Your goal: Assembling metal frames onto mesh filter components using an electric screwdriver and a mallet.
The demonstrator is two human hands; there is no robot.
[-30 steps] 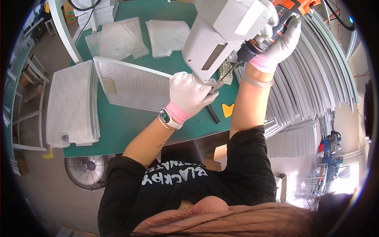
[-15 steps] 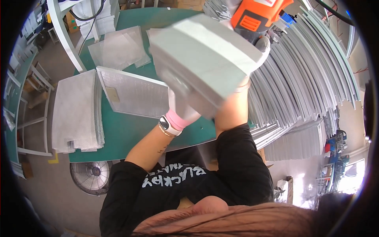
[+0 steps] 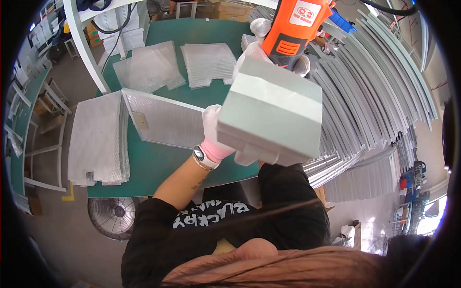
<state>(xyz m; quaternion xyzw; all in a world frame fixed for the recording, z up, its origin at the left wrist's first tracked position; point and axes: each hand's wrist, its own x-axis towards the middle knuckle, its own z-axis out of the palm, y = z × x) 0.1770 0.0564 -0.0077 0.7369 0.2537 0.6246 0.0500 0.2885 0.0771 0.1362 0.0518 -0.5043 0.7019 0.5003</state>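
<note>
My right hand [image 3: 248,54], in a white glove, is wrapped round the dark grip of an orange power tool [image 3: 297,24]. The tool's grey-green block [image 3: 271,108], which looks like a battery pack, is nearest to me and covers much of the hand and the forearm. My left hand [image 3: 211,124], in a white glove with a pink cuff, is curled at the right edge of a framed mesh panel [image 3: 165,117]. Some of its fingers are hidden beside the block. The panel has a white frame and a small tan patch near its left end.
On the green table [image 3: 158,170] lie a stack of mesh sheets [image 3: 96,139] at the left, loose clear sheets [image 3: 149,67] and another sheet stack [image 3: 206,62] farther back. Long metal strips [image 3: 365,91] are piled at the right. A fan [image 3: 113,216] stands under the near edge.
My right hand has brought the orange tool and its grey-green block nearer and to the right, turning it more upright. My left hand and the panel have barely moved.
</note>
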